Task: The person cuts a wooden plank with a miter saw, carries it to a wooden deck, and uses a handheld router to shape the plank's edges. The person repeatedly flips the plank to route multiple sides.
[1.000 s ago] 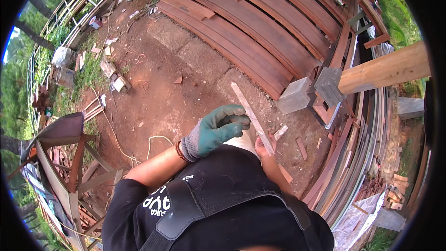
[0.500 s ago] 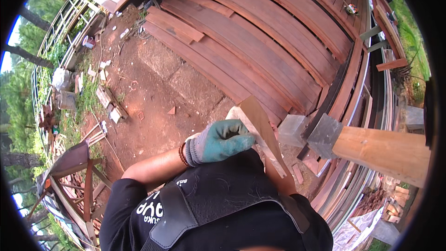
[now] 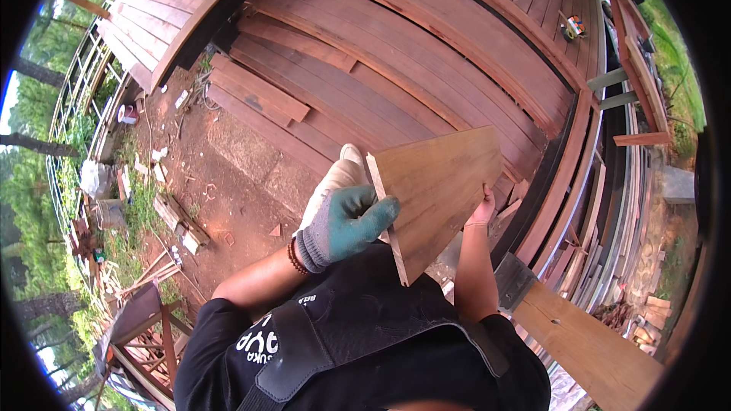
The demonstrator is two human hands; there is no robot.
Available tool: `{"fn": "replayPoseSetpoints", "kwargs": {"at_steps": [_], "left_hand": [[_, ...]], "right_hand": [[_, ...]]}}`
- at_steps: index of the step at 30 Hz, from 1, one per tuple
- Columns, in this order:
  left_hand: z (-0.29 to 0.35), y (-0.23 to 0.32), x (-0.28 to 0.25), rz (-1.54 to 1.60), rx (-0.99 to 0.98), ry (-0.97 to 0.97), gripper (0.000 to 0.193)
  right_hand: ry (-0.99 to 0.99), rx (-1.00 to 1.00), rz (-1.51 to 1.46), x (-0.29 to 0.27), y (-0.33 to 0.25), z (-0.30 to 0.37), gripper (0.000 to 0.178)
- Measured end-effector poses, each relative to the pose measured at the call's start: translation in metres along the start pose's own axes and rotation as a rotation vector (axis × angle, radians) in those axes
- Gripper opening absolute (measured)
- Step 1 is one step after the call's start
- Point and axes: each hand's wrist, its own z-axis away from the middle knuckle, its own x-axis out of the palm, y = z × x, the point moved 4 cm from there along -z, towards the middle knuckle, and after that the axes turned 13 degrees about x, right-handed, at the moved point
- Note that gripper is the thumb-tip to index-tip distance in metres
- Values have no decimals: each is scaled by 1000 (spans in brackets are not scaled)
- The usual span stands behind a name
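A short, wide wooden board (image 3: 438, 190) is in front of my chest, its broad brown face showing and a pale cut edge on its left side. My left hand (image 3: 346, 222), in a grey and teal work glove, is closed on that left edge with the thumb over the face. At the far right edge my bare right hand (image 3: 483, 207) grips the board; most of its fingers are hidden behind it. Beyond the board, a light shoe and trouser leg (image 3: 339, 175) show past my left hand.
Reddish wooden steps (image 3: 396, 53) fill the space ahead, with loose planks (image 3: 259, 91) on the lower left. A thick timber post (image 3: 579, 335) stands close on my right. Dirt ground (image 3: 236, 205) with wood scraps lies to the left, and stacked boards (image 3: 594, 243) line the right.
The board has turned from nearly edge-on to showing its broad face. My right hand has come into clearer view on its far edge. My view has shifted, and a shoe and leg now appear.
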Motion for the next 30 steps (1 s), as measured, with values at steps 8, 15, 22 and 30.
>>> {"fn": "replayPoseSetpoints", "kwargs": {"at_steps": [8,15,22,30], "left_hand": [[-163,72,-94,307,-89,7,60],[-278,115,-121,513,-132,-156,57],[-428,100,-135,402,-218,-252,58],[-601,190,-108,205,-345,-210,46]], "right_hand": [[72,-151,-19,157,-66,-14,42],[205,-364,-97,234,-116,-39,46],[173,-338,-163,243,-175,-123,41],[298,-199,-318,290,-276,-238,33]]}}
